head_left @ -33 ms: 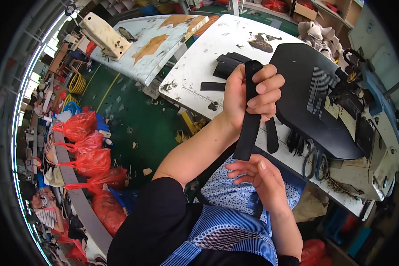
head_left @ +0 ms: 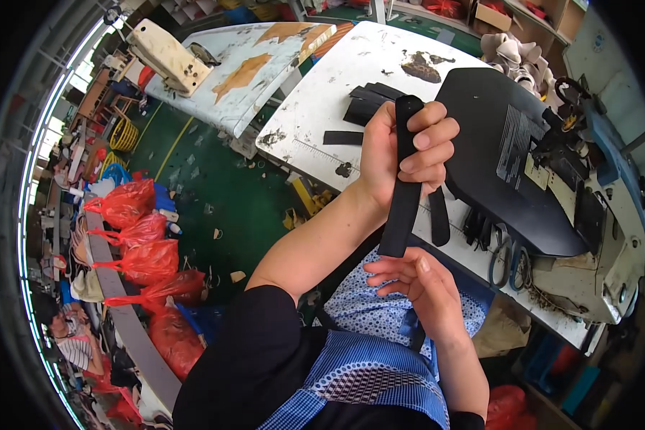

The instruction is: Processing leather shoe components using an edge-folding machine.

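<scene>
My left hand [head_left: 408,147] is closed around a black strip [head_left: 401,218], held up over the near edge of the white table [head_left: 301,147]. One flat end of the strip hangs down in front of the wrist, and its upper end pokes out above the thumb. Another black length [head_left: 438,218] shows below the fist; whether it belongs to the same strip, I cannot tell. Just under the hanging end is my right hand [head_left: 426,287], fingers loosely spread and gripping nothing. Several black strips [head_left: 369,104] lie piled on the table behind my left hand, with a single strip [head_left: 342,137] beside them.
A sewing machine [head_left: 609,236] with a black extension board [head_left: 480,143] occupies the right side. Scissors [head_left: 509,265] lie at the table's near edge. Another machine [head_left: 168,57] stands on a worn table at far left. Red plastic bags [head_left: 147,261] line the left.
</scene>
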Demonstrator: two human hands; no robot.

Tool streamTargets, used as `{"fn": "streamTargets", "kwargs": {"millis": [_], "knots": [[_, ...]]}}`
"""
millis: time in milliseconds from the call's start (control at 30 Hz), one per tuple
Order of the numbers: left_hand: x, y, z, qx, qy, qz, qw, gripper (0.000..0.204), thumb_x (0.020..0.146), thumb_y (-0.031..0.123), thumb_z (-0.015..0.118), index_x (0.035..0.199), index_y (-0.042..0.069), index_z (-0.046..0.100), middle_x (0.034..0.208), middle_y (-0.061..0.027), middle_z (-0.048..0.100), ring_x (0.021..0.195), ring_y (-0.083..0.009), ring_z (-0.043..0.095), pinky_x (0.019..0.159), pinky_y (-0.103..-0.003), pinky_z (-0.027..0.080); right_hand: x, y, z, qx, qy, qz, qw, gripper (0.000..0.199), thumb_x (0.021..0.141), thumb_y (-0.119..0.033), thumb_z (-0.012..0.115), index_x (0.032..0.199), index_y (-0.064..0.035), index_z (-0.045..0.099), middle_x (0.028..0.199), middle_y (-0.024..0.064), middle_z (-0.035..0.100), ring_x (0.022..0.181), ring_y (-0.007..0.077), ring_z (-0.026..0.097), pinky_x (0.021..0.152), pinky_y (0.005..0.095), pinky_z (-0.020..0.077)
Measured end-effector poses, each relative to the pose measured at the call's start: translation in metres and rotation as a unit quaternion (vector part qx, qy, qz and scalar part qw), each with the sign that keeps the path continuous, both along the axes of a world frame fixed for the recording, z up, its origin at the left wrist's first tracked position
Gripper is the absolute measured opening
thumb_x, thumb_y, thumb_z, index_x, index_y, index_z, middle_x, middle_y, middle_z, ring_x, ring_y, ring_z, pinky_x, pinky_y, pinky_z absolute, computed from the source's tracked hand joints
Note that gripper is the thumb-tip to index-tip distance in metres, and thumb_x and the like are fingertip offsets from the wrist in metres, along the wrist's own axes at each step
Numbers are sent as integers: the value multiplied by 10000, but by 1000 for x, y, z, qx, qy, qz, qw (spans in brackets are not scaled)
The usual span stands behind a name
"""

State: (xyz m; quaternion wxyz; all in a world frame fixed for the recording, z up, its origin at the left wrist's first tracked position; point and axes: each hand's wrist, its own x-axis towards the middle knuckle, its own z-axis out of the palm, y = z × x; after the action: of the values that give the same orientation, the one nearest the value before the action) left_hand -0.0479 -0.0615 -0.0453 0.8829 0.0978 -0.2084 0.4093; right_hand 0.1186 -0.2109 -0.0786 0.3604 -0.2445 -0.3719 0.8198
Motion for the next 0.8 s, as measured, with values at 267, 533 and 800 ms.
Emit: {"fn": "streamTargets", "kwargs": {"millis": [267,533,800], "knots": [[1,-10,-2,-11,48,61,997,327,1045,351,415,798,142,367,739,-26,462,470,-91,361,389,-226,274,-12,-4,0,24,-84,-101,991,254,1114,-213,581,1023,2,683,888,135,766,771,145,706,734,275,554],[-3,-32,0,79,113,77,987,340,1063,374,409,812,149,366,687,-44,475,460,-88,355,400,-233,274,21,-22,2,80,-181,-105,975,192,1054,-122,659,949,15,743,820,68,755,728,93,686,680,245,534],[11,-94,18,372,585,240,680,177,1093,188,538,1091,24,604,808,-32,685,626,-85,632,576,-252,494,46,-3,44,109,-55,-277,953,284,1005,-111,716,1251,19,657,1118,74,718,940,98,650,844,251,527]]}}
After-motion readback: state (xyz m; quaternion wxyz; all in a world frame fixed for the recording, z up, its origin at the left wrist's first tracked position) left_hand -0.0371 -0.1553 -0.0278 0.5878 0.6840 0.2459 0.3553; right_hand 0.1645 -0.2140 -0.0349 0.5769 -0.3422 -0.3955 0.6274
